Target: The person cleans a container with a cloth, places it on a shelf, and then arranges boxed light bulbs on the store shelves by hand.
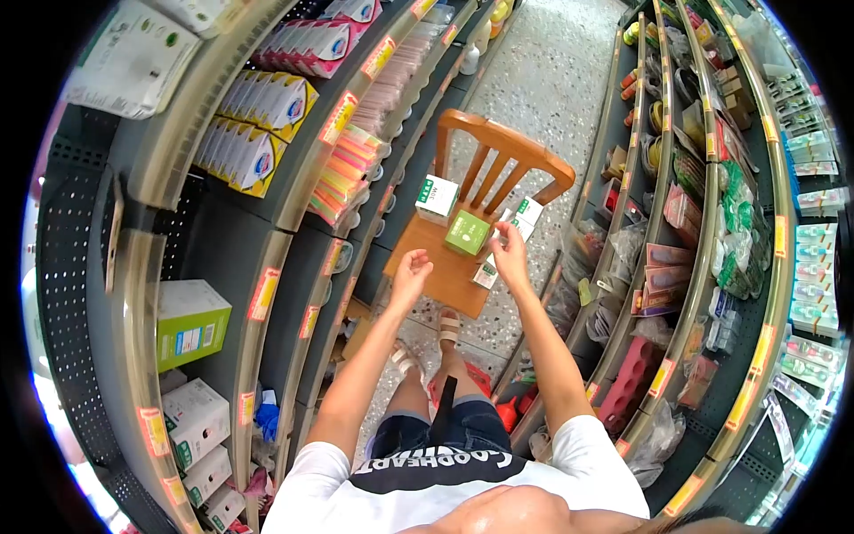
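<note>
A wooden chair stands in front of me with several small boxes on its seat. Over the seat's left part, my left hand is loosely curled, with nothing visible in it. My right hand is over the right side, thumb and fingers pinched together; whatever is between them is too small to make out. Between and beyond my hands sits a green box. A white and green box stands at the seat's back left. Another white and green box lies beyond my right hand, and a small box lies below it.
Shelves with yellow boxes and a green and white box line my left. On the right, shelves hold bagged goods and a pink tray. The speckled floor runs between them. The chair's backrest rises beyond the boxes.
</note>
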The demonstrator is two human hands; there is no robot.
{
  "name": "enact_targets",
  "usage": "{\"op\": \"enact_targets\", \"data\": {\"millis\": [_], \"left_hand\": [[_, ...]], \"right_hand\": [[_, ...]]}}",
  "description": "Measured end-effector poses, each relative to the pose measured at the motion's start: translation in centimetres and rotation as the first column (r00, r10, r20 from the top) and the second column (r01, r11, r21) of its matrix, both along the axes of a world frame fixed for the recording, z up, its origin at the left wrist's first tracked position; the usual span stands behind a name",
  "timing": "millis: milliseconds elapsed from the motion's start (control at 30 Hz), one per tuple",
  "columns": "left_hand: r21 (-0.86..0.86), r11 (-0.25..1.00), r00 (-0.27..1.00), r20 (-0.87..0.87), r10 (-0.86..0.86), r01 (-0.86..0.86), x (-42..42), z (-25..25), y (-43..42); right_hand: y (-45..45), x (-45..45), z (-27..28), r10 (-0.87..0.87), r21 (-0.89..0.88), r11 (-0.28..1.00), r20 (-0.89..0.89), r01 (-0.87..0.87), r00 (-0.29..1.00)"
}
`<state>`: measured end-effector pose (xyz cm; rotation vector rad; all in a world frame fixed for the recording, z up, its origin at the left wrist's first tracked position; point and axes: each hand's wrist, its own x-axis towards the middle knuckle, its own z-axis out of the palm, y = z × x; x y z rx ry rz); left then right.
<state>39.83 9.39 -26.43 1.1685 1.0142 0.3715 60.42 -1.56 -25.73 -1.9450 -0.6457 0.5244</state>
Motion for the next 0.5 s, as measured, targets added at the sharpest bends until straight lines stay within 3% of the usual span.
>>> {"op": "enact_targets", "data": {"millis": [133,233,267,333,367,500], "left_hand": [[0.001,0.994,0.993,-0.047,-0.11,0.11,3.3,-2.7,-0.7],[0.203,0.943,0.962,-0.126,-0.242,0.264,8.2,-6.5,-2.0],[0.275,0.903,0.94,-0.179,-0.289,0.33,10.0,-7.6,-2.4],[0.288,0.851,0.892,-0.255,-0.375,0.44,13.8,-4.8,-2.7],[0.296,0.841,0.888,-0.221,-0.402,0.454,15.7,-5.7,-2.8],[0.286,0.82,0.867,-0.219,-0.448,0.496,22.2,-9.0,-2.5]], "right_hand": [[-0.6,4.6,-2.3,-0.048,-0.086,0.994,0.22,0.068,0.974],[-2.5,9.2,-4.7,-0.038,-0.186,0.978,0.29,0.096,0.956],[-3.1,10.7,-6.2,-0.065,-0.195,0.974,0.257,0.118,0.964],[-4.4,13.4,-9.2,-0.125,-0.212,0.963,0.183,0.164,0.975],[-4.8,14.5,-9.6,-0.099,-0.279,0.954,0.064,0.113,0.993],[-5.1,16.3,-12.0,-0.153,-0.166,0.981,-0.323,0.104,0.934]]}}
